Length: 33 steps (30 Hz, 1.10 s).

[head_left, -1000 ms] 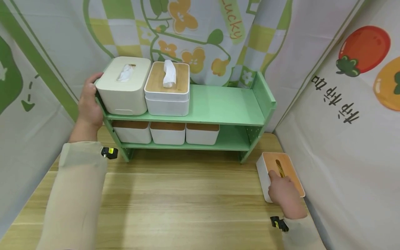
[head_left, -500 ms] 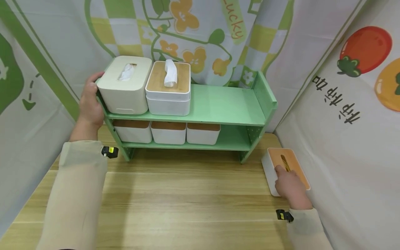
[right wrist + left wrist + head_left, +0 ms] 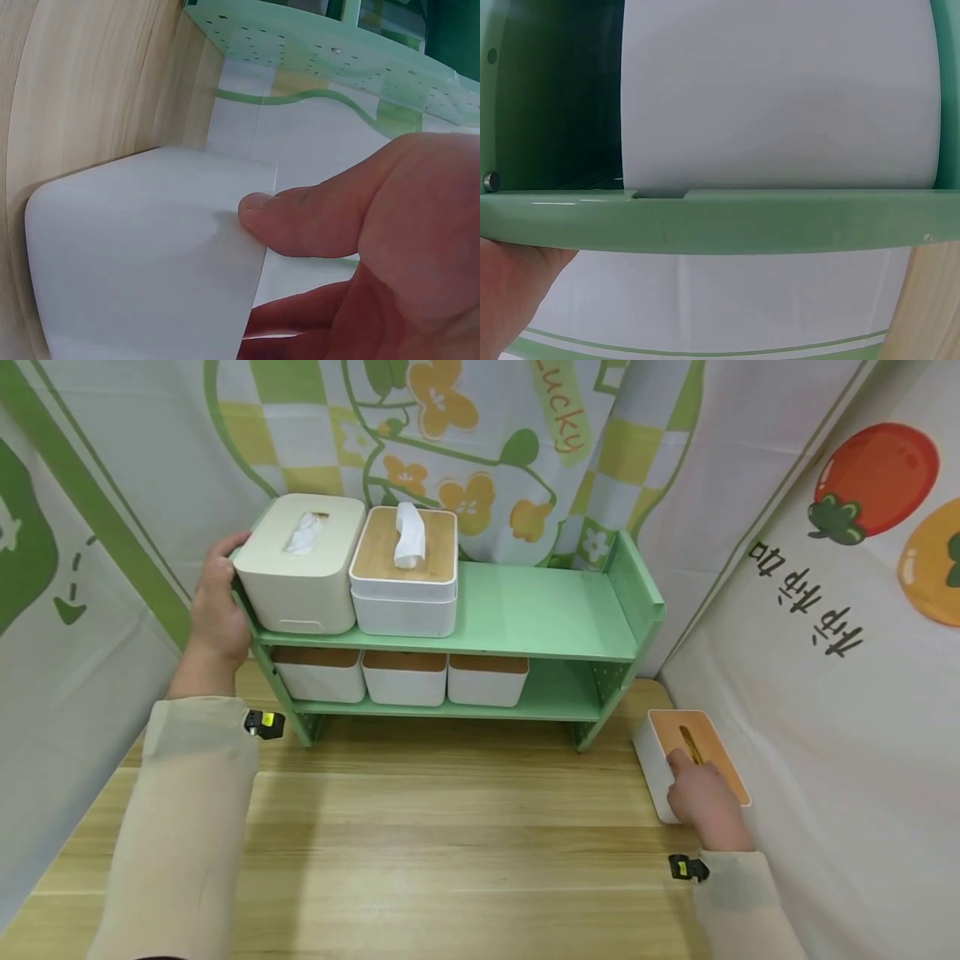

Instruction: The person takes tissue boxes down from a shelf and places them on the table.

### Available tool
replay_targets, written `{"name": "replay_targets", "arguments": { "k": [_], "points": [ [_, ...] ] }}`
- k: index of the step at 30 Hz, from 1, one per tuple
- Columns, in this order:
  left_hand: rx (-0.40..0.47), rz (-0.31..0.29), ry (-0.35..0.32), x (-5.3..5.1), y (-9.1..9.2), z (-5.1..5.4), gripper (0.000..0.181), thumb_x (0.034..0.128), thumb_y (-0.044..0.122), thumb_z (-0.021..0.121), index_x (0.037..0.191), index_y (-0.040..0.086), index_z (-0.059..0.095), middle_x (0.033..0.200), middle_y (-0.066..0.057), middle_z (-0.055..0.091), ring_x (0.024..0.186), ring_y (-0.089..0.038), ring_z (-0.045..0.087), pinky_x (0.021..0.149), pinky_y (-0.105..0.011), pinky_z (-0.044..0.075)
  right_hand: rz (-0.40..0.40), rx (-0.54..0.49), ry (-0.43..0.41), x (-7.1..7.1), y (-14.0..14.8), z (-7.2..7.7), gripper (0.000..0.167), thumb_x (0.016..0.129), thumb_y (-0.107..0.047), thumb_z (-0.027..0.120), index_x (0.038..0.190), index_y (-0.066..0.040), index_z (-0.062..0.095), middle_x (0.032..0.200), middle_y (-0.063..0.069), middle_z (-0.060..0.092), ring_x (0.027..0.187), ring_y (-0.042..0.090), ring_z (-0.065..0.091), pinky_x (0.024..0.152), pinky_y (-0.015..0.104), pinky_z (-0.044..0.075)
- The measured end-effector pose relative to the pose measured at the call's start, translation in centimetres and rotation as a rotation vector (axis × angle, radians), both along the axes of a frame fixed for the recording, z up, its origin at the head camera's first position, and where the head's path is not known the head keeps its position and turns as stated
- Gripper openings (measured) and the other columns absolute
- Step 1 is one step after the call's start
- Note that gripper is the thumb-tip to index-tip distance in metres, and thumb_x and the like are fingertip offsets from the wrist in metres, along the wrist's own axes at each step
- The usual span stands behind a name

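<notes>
In the head view my left hand (image 3: pixel 217 614) grips the left end of a green two-tier shelf (image 3: pixel 540 602); in the left wrist view part of that hand (image 3: pixel 510 289) shows by the green side panel (image 3: pixel 780 221), its fingertips hidden. At the right, my right hand (image 3: pixel 708 802) holds a white box (image 3: pixel 657 777) with a wood-coloured, slotted lid, standing on the table. The right wrist view shows the thumb of this hand (image 3: pixel 405 225) against the white wall of the box (image 3: pixel 135 255), other fingers on the lid side, their tips out of sight.
On the upper tier, a cream tissue box (image 3: pixel 300 597) stands beside a wood-lidded one (image 3: pixel 405 610), both at the left. The lower tier carries three white boxes (image 3: pixel 405 683). Printed cloth (image 3: pixel 825 710) surrounds the wooden table (image 3: pixel 450 827) at back and sides.
The right hand and its box have moved away from the camera and slightly right, with smaller motion lately. My left hand keeps its hold on the shelf's end.
</notes>
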<state>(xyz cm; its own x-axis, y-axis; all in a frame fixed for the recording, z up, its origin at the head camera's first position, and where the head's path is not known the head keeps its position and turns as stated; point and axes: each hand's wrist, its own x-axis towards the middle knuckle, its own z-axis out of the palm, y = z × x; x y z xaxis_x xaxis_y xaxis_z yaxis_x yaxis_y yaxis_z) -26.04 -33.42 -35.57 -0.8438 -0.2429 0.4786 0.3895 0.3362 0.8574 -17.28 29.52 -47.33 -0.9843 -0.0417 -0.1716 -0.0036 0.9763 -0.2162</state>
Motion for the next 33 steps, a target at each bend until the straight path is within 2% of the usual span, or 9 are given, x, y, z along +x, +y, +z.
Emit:
{"name": "replay_targets", "arguments": {
  "k": [7,11,20,26,33],
  "points": [
    [-0.014,0.014,-0.041,0.1,-0.1,0.2,0.056,0.1039,0.037,0.013,0.151,0.028,0.043,0.154,-0.001,0.037,0.133,-0.013,0.03,0.11,-0.032,0.014,-0.012,-0.001,-0.012,0.0,0.3,0.0,0.039,0.092,0.0,0.048,0.131,0.002,0.047,0.102,0.025,0.065,0.095,0.044,0.048,0.072,0.055,0.045],
    [-0.002,0.012,-0.047,0.2,-0.1,0.2,0.056,0.1036,0.036,0.013,0.15,0.029,0.043,0.154,0.0,0.037,0.132,-0.013,0.03,0.11,-0.032,0.014,-0.02,0.008,-0.028,0.1,0.6,0.0,0.04,0.092,0.0,0.046,0.132,0.003,0.047,0.101,0.025,0.065,0.097,0.046,0.048,0.074,0.056,0.044],
    [0.003,0.002,-0.003,0.1,0.0,0.0,0.056,0.1043,0.034,0.013,0.15,0.024,0.044,0.154,-0.003,0.037,0.132,-0.013,0.03,0.11,-0.03,0.014,-0.017,0.017,-0.017,0.5,1.4,0.1,0.04,0.09,0.002,0.045,0.13,0.004,0.047,0.102,0.024,0.066,0.095,0.047,0.051,0.075,0.056,0.045],
    [-0.003,0.003,-0.009,0.2,0.0,-0.1,0.056,0.104,0.034,0.013,0.15,0.026,0.044,0.154,-0.002,0.037,0.133,-0.013,0.03,0.11,-0.031,0.013,-0.028,0.015,-0.022,0.9,1.8,0.0,0.041,0.09,0.002,0.043,0.13,0.003,0.047,0.105,0.025,0.066,0.099,0.048,0.05,0.077,0.057,0.045],
    [-0.009,0.007,-0.015,0.2,0.0,0.0,0.057,0.1036,0.034,0.012,0.15,0.026,0.043,0.154,-0.002,0.037,0.133,-0.013,0.03,0.11,-0.03,0.014,-0.021,0.015,-0.024,1.1,2.0,0.3,0.037,0.09,0.002,0.044,0.126,0.004,0.047,0.093,0.02,0.067,0.09,0.043,0.051,0.074,0.053,0.044]
  ]
}}
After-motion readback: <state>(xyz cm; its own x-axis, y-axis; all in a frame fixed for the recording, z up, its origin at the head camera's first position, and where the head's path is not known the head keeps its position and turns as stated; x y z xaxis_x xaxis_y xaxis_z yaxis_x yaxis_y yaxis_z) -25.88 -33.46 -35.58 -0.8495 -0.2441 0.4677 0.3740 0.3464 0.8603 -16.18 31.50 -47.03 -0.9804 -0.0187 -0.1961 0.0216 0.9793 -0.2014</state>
